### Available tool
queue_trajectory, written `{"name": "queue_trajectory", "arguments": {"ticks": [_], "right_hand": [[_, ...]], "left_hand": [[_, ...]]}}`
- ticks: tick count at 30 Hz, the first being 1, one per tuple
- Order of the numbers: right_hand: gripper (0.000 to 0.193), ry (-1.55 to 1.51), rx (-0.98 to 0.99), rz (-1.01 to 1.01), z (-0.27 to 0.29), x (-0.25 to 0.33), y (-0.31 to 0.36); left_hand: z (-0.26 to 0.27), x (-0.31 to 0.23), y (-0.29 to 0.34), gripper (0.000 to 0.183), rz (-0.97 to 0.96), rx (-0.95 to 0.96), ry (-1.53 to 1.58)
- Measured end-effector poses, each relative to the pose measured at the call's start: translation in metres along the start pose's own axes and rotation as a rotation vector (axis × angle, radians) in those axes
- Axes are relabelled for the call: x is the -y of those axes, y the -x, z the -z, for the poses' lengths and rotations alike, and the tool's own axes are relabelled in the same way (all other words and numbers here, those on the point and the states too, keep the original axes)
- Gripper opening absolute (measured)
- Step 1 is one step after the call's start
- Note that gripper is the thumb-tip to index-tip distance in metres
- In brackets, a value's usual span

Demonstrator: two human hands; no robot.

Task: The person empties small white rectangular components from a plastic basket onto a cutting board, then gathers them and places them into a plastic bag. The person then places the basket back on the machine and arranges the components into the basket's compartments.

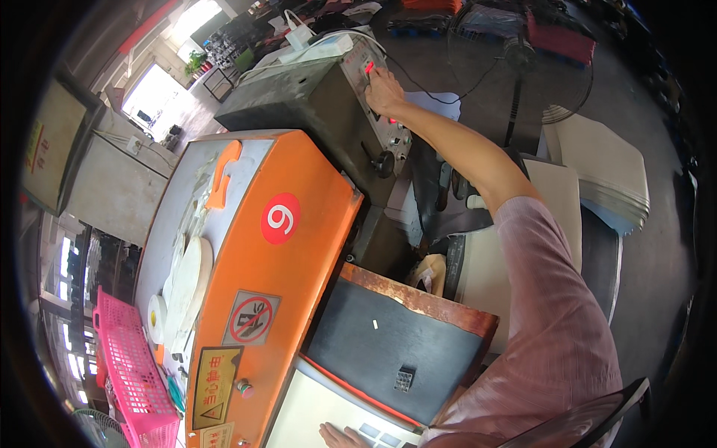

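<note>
My right arm stretches out to a control panel (385,131) on a dark grey metal cabinet. There my right hand (386,95) has its fingers curled together at a red-lit switch (369,67); the hand partly covers the panel. At the lower edge my left hand (342,436) lies with fingers apart on a cream sheet (310,407), beside pale rectangular shapes (379,435). Only part of that hand shows. Just beyond the sheet, a small black block with a grid-like top (404,379) rests on a dark pad (358,328), near a tiny pale scrap.
An orange machine housing (299,231) stands left of the pad, with tape rolls (157,319) on its top. A pink basket (134,366) is at far left. Stacked cream sheets (597,160) and a caged fan (519,52) stand at right. A black knob (383,163) juts from the cabinet.
</note>
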State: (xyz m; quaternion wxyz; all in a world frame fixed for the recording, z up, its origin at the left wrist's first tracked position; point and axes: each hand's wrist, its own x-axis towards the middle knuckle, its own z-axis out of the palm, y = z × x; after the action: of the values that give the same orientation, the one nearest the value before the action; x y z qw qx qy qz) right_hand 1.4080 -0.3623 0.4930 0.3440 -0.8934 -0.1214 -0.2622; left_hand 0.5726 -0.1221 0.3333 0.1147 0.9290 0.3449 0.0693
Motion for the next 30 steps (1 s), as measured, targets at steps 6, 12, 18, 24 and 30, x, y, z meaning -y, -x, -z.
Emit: {"name": "queue_trajectory", "arguments": {"ticks": [6,12,18,24,30], "right_hand": [[0.064,-0.012,0.216,-0.06,0.025,-0.008,0.011],[0.052,-0.06,0.037,-0.173,0.033,0.014,0.024],[0.021,-0.597,0.313,0.469,0.021,0.135,0.227],[0.006,-0.881,0.936,0.868,0.065,0.301,0.454],[0.013,-0.934,1.275,1.04,0.085,0.401,0.59]], "left_hand": [[-0.004,0.003,0.0,0.067,-0.04,-0.019,-0.031],[-0.009,0.003,-0.002,0.066,-0.001,-0.051,-0.045],[-0.022,0.016,-0.003,0.063,0.034,-0.148,0.03],[-0.005,0.003,0.006,0.057,0.083,-0.402,0.244],[0.036,0.023,0.161,0.034,0.292,-0.611,0.478]]}}
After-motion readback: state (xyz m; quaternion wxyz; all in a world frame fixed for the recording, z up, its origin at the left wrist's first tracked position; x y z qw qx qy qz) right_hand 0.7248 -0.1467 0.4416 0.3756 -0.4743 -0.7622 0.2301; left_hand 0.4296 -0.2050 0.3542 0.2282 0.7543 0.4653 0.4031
